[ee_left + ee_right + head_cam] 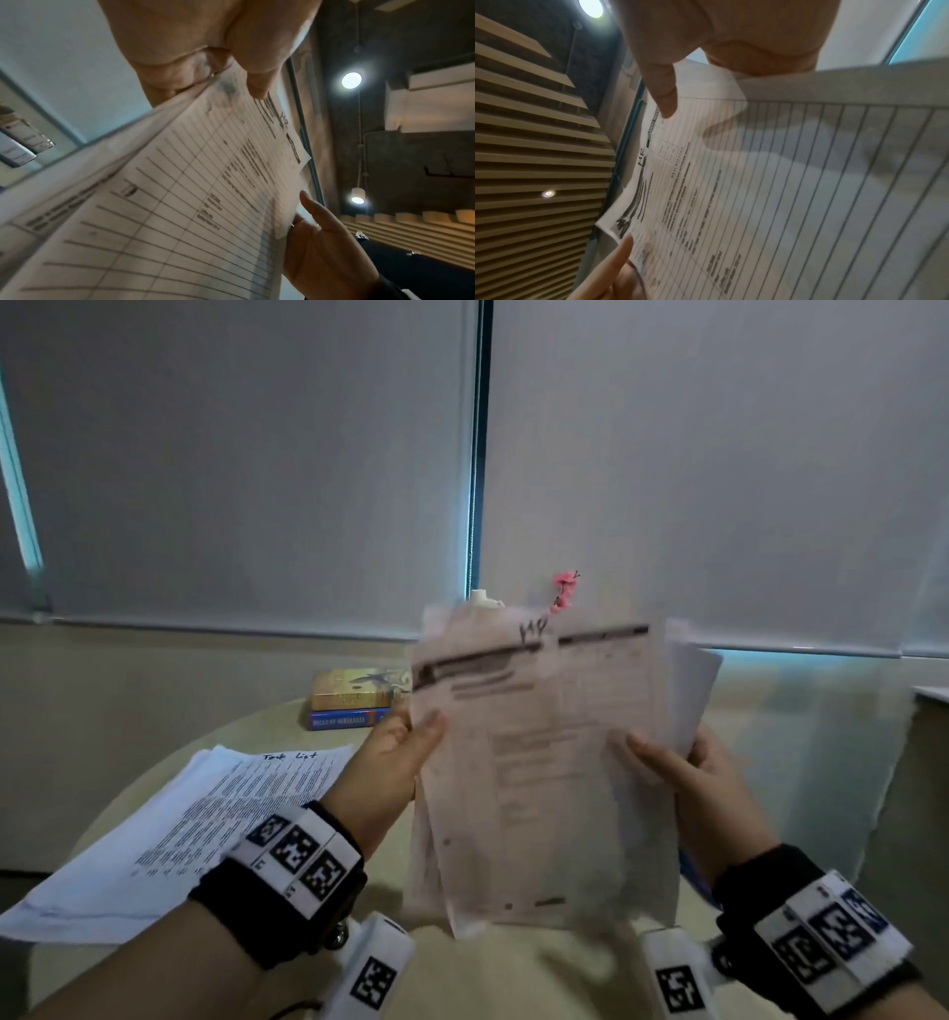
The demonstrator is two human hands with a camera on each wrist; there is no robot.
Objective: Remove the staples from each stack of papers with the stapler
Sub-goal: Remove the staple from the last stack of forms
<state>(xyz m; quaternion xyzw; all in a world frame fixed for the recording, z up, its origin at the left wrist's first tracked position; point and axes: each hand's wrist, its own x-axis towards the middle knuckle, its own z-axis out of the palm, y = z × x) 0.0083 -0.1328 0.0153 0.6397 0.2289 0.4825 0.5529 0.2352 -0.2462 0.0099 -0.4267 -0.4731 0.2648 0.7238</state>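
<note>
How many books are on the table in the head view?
2, stacked at the table's far edge: a gold-covered book on top of a blue book. The stack of papers that both hands hold up covers their right ends and could hide more behind it.

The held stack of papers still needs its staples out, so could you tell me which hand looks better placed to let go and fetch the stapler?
Hard to call: left hand and right hand both grip the paper stack, and no stapler shows.
</note>
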